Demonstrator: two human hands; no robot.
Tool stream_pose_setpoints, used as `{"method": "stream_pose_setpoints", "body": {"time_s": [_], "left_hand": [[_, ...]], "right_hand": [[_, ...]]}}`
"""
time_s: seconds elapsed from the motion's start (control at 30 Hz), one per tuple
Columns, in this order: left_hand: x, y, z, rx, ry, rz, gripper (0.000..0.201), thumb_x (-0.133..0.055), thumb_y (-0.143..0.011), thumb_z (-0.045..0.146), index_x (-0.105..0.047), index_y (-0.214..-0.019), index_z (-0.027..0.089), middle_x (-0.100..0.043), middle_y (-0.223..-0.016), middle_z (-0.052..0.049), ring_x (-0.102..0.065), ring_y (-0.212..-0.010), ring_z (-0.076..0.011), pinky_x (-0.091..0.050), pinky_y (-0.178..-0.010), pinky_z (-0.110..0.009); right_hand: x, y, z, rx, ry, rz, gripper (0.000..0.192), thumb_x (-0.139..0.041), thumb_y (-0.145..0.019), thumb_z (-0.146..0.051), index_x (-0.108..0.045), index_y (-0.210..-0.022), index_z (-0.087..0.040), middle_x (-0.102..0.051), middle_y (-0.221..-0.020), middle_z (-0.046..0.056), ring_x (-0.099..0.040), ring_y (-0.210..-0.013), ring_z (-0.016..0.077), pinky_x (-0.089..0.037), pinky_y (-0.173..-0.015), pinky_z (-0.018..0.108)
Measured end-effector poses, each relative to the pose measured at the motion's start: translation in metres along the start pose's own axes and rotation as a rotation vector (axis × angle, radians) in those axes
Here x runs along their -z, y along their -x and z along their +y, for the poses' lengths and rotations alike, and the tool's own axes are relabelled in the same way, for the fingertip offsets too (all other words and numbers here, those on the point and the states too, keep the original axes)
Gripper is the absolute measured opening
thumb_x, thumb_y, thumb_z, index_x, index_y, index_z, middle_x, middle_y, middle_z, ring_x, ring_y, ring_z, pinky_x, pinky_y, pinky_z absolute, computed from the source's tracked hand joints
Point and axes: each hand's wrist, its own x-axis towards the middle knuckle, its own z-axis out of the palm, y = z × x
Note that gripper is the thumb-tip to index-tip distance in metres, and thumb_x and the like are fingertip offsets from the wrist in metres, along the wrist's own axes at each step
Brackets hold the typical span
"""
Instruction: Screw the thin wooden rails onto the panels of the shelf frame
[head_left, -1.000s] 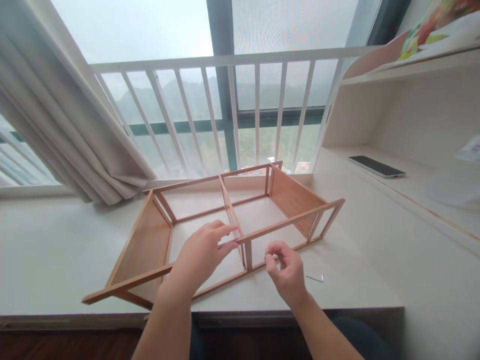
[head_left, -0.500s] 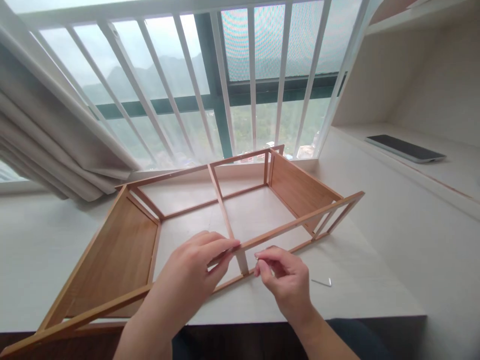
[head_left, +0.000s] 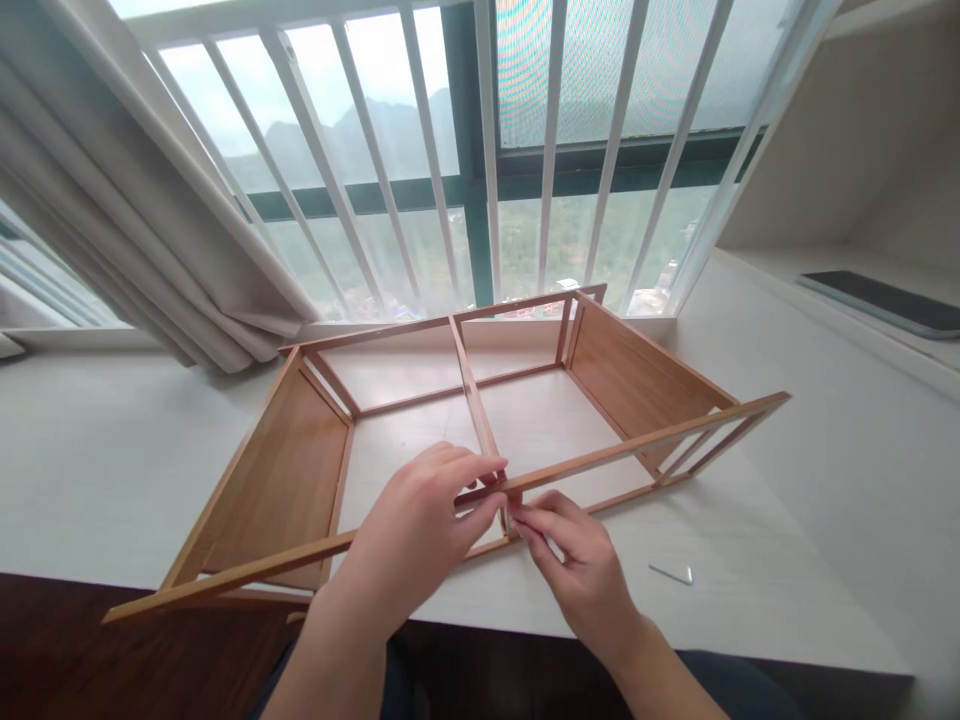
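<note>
A wooden frame (head_left: 645, 443) with panelled ends lies on the white surface in front of me. My left hand (head_left: 427, 520) is closed around its near long rail, thumb and fingers pinching it where the middle crossbar (head_left: 471, 385) meets it. Just right of that joint, my right hand (head_left: 581, 560) is closed in a pinch, its fingertips against the upright below the rail. A small metal screw was visible in that pinch a moment earlier; now the fingers mostly hide it. To the right of this hand, an L-shaped hex key (head_left: 673, 574) lies on the white surface.
Behind the frame stands a barred window (head_left: 480, 200), with a grey curtain (head_left: 172, 230) at its left. A dark flat device (head_left: 885, 300) rests on the shelf at right. The white surface (head_left: 780, 590) ends at a front edge above a dark floor.
My right hand has brought the small screw up against the upright beneath the rail. The left hand keeps its grip at the joint. The camera view has shifted left.
</note>
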Motion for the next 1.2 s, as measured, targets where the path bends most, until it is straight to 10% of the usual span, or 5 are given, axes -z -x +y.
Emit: {"method": "stream_pose_setpoints", "body": {"time_s": [0.63, 1.2], "left_hand": [[0.0, 0.0, -0.002, -0.017, 0.054, 0.008, 0.022, -0.07, -0.086, 0.016, -0.079, -0.105, 0.023, -0.077, -0.095, -0.004, -0.07, -0.088, -0.0186, -0.055, -0.079, -0.029], [-0.001, 0.001, -0.001, -0.025, 0.054, 0.005, 0.021, -0.068, -0.089, 0.016, -0.079, -0.105, 0.023, -0.077, -0.095, -0.004, -0.07, -0.086, -0.018, -0.054, -0.079, -0.029]], "right_hand": [[0.005, 0.002, 0.004, 0.056, 0.078, -0.121, 0.031, -0.051, -0.097, -0.006, -0.068, -0.117, -0.021, -0.068, -0.098, 0.008, -0.068, -0.094, 0.0204, -0.057, -0.081, 0.033], [0.003, 0.001, -0.006, 0.208, 0.033, 0.179, 0.037, -0.066, -0.087, 0.002, -0.07, -0.112, -0.025, -0.068, -0.089, 0.005, -0.066, -0.08, 0.02, -0.058, -0.068, 0.035]]}}
